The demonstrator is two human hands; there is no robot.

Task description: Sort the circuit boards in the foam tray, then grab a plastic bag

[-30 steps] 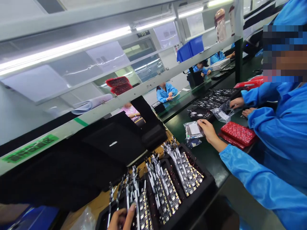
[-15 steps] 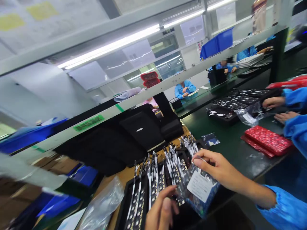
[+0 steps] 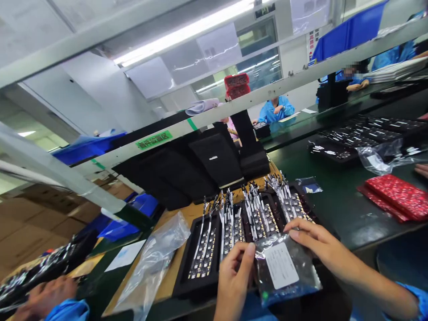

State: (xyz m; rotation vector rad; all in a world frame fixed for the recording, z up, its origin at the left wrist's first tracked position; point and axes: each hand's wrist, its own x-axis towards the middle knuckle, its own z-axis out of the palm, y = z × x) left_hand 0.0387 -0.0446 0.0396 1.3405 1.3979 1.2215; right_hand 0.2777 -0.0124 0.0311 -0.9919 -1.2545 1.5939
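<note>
My right hand (image 3: pixel 316 243) pinches the top right edge of a shiny grey see-through plastic bag (image 3: pixel 302 263) with a white printed label (image 3: pixel 281 266). At the bag's upper left corner, the thumb and fingers of my left hand (image 3: pixel 234 276) are closed on its edge. The bag hangs label side up, its lower part bluish; what it contains I cannot make out. Just beyond lie black foam trays (image 3: pixel 214 283) filled with rows of small circuit boards (image 3: pixel 203 254), their white flat cables (image 3: pixel 254 209) sticking up at the far end.
An empty clear plastic bag (image 3: pixel 157 263) lies on the cardboard left of the trays. Another person's hand (image 3: pixel 50 292) is at lower left, beside a white paper (image 3: pixel 125 256). Red bubble-wrap (image 3: pixel 397 196) and more trays (image 3: pixel 354 138) are at right. A shelf rail (image 3: pixel 214 116) crosses above.
My left hand has come up to the bag and taken its left edge. The bag now lies flatter and more face-on. The view has turned left, bringing another person's hand in at lower left.
</note>
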